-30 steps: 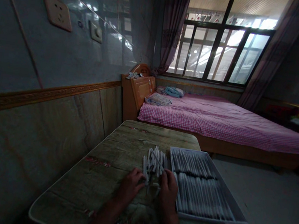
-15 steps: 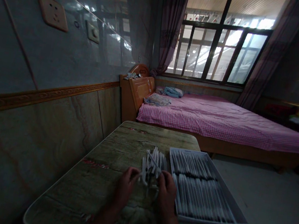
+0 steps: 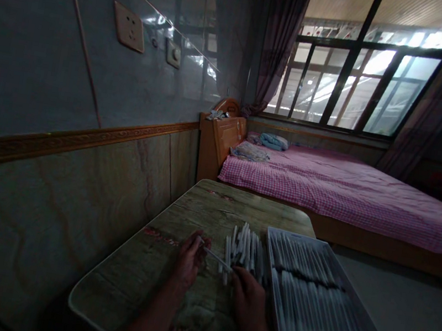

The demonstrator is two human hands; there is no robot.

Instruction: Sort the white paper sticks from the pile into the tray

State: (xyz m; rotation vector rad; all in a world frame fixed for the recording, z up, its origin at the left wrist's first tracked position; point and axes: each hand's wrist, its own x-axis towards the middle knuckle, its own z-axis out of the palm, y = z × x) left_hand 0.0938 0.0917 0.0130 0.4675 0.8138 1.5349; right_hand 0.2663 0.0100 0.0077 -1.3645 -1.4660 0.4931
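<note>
A thin white pen-like stick slants between my two hands, just above the tabletop. My left hand is closed around its upper left end. At the lower right end, the fingers of my right hand pinch it. Beyond my right hand lies a loose pile of similar white sticks with some dark parts among them. Right of the pile, a shallow white tray holds two rows of such sticks side by side. Their exact kind is too blurred to make out.
The table has a wood-grain top with pink flower prints and a pale edge. A tiled wall runs along its left side. Behind it stands a bed with a pink checked sheet, under a window.
My hands have moved left of the pile and now hold one stick between them. The stick lying across the pile has gone from there. The view has turned slightly left.
</note>
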